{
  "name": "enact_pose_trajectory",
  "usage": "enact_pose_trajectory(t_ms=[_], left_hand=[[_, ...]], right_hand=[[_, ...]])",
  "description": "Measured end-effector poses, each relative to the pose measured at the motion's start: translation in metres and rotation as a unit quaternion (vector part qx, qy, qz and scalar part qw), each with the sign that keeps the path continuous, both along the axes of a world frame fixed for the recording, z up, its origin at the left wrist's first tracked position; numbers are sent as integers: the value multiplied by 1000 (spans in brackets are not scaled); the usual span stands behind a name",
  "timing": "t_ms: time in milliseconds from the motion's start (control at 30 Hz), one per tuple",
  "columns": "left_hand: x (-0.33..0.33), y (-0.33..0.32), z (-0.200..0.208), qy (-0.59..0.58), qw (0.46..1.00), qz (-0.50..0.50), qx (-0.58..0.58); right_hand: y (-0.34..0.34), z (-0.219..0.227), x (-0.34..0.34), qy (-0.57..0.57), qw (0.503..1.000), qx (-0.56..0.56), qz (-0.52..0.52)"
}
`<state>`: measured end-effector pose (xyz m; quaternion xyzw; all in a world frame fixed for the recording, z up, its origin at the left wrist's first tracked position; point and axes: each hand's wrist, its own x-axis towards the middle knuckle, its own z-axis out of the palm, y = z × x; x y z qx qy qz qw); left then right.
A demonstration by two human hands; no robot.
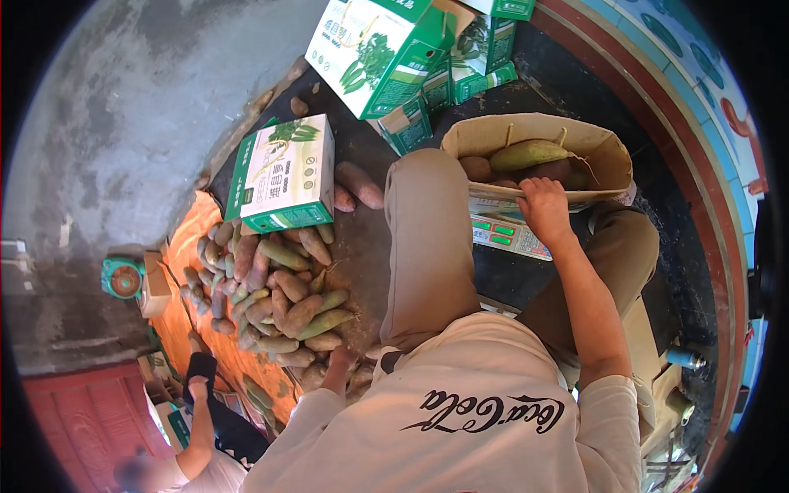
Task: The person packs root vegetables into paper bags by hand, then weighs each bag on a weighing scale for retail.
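Note:
An open cardboard box [485, 129] holds a long green radish [526, 154] with a thin root and several reddish-brown radishes. My right hand [544, 201] is at its near rim, the fingers curled over the edge. Beneath the box is a weighing scale [509, 237] with lit green displays. My left hand [343, 358] reaches down to the near right side of a large radish pile [271, 287] on the floor. The pile mixes green and reddish-brown roots. My left fingers are too small and hidden to make out.
A closed white-and-green carton [288, 172] stands behind the pile, beside two loose reddish radishes [359, 186]. More cartons [382, 53] are stacked at the far side. An orange sheet [197, 238] lies under the pile. Another person [197, 444] sits at lower left. A blue bottle [685, 358] is at right.

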<state>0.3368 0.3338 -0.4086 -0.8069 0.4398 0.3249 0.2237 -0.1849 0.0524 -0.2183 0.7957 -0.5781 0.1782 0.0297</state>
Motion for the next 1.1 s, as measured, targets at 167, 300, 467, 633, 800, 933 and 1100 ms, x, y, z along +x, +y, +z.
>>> enact_pose_trajectory(t_ms=[167,300,467,633,800,933,1100], left_hand=[[-12,45,-4,36,990,7,135],[-23,79,-21,70,978,-22,193],[6,171,-75,154,920,-249,260],[-50,101,-5,22,962,-125,242],[-53,101,14,19,954,-148,261],[-51,120,-24,94,967,-154,179],[-28,137,-66,187,967,-160,73]], right_hand=[[2,0,-2,14,1000,4,-11],[2,0,-3,23,1000,-2,-10],[-1,0,4,21,1000,-2,0],[3,2,-1,32,999,-1,-9],[3,2,0,34,999,-1,-3],[2,3,0,31,1000,-3,-1],[2,1,-1,33,999,2,1]])
